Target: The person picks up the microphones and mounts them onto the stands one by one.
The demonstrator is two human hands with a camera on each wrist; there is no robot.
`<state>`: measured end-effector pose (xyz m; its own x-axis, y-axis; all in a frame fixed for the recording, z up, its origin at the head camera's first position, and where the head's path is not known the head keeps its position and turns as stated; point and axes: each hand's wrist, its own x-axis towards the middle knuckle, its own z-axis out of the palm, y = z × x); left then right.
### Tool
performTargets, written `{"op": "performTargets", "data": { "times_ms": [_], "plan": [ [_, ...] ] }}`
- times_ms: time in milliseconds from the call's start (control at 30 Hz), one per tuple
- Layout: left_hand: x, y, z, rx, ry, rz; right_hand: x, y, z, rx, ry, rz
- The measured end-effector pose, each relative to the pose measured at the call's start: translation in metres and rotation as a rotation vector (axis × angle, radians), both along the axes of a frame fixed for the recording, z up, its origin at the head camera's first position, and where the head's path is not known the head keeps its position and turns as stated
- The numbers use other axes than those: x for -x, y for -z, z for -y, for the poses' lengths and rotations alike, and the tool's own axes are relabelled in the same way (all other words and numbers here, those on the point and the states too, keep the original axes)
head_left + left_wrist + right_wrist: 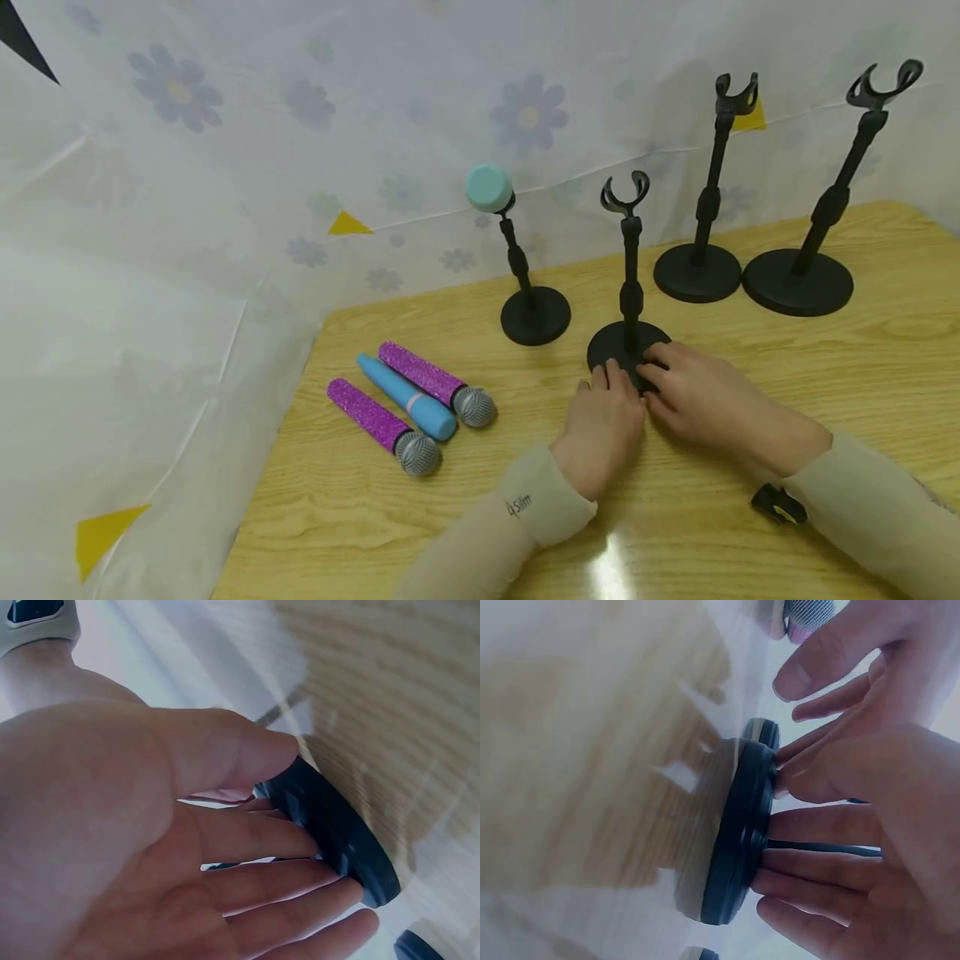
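Observation:
Both hands are at the round base of a black microphone stand with an unoccupied clip on top. My left hand touches the front of the base with its fingers mostly straight. From the right, my right hand rests its extended fingertips on the same base. To the left lie two purple glittery microphones with grey mesh heads and a light-blue microphone between them. A smaller black stand behind them bears a turquoise-headed microphone, its body hidden behind its head.
Two taller black stands with clips, one beside the other, stand at the back right. A small black object is by the right sleeve. Flowered white sheeting hangs behind the wooden table.

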<state>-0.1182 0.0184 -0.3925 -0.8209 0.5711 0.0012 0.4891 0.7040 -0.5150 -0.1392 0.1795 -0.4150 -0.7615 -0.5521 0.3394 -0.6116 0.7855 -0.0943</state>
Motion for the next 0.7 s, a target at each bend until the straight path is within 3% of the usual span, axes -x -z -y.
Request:
{"op": "performTargets", "data": {
  "times_ms": [133, 233, 433, 700],
  "plan": [
    [-0.007, -0.002, 0.003, 0.023, 0.015, 0.077, -0.010, 0.003, -0.005, 0.010, -0.043, -0.010],
    [-0.007, -0.005, 0.010, -0.033, 0.052, 0.135, -0.014, 0.006, -0.009, 0.046, -0.075, -0.013],
    [0.007, -0.006, 0.028, -0.237, 0.137, 0.222, -0.009, 0.010, -0.014, 0.148, -0.104, -0.021],
    [0.023, 0.003, 0.027, -0.202, 0.139, 0.251, 0.001, 0.011, -0.022, 0.177, -0.162, -0.023]
  ]
}}
